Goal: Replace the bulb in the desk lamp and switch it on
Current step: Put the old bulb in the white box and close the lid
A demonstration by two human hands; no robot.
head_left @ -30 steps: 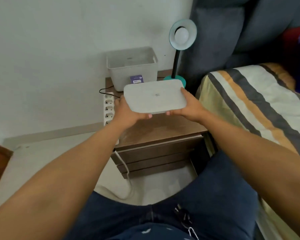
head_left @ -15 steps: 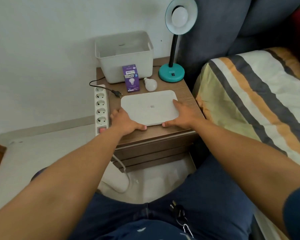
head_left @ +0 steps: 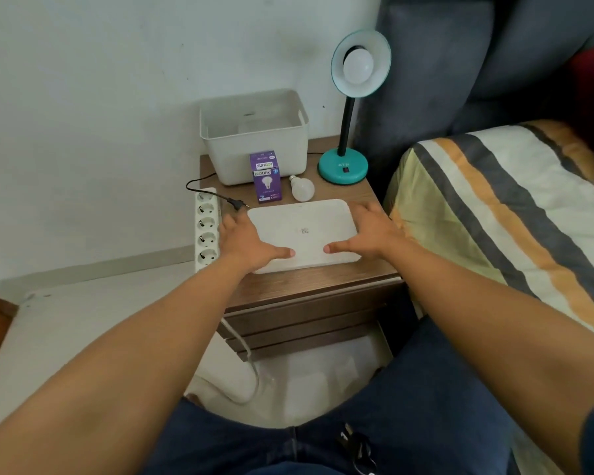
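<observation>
A teal desk lamp (head_left: pixel 343 168) stands at the back right of the wooden nightstand (head_left: pixel 316 281), with a white bulb (head_left: pixel 358 65) in its shade. A loose white bulb (head_left: pixel 302 189) lies beside a purple bulb box (head_left: pixel 266 178) in front of a white bin (head_left: pixel 254 138). The lamp's black plug (head_left: pixel 236 202) lies unplugged next to the power strip (head_left: pixel 206 231). A white lid (head_left: pixel 302 231) lies flat on the nightstand's front. My left hand (head_left: pixel 247 240) holds its left edge and my right hand (head_left: pixel 371 231) its right edge, thumbs on top.
A bed with a striped cover (head_left: pixel 511 207) and a grey headboard (head_left: pixel 460 63) sits close on the right. The wall is behind the nightstand. A white cable (head_left: pixel 244 347) hangs down past the drawers to the floor.
Both hands have lowered the white lid from in front of the bin onto the nightstand. The bulb box and the loose bulb have come into sight behind it.
</observation>
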